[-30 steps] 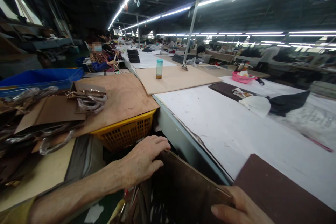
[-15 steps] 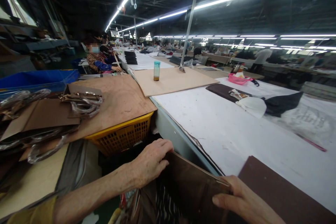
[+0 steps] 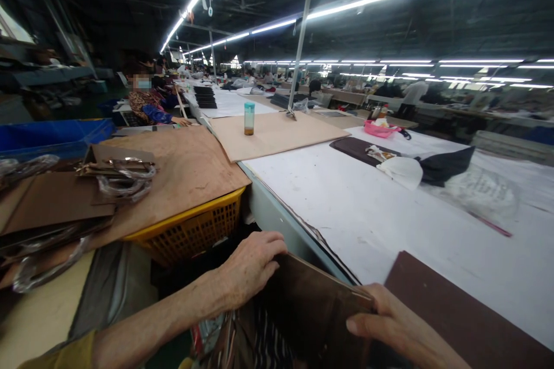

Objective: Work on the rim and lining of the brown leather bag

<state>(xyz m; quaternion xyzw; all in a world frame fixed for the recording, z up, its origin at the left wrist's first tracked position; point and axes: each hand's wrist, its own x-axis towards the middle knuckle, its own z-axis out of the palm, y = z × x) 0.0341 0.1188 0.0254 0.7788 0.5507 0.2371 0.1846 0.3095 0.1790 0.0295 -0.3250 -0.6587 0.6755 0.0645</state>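
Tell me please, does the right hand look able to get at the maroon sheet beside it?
Probably yes: nothing visible blocks the right hand from the sheet, though it grips a brown panel.

Both hands (image 3: 255, 268) (image 3: 387, 323) curled, left forearm reaching diagonally.

Brown panel (image 3: 315, 300): lower part cut off by bottom edge.
Right hand (image 3: 389, 320): some fingers hidden behind brown panel.
Blue bin (image 3: 52, 135): cut off at left edge.
Plastic bag (image 3: 480, 190), right: lettering blurred.
Far clutter (image 3: 240, 84): too small.
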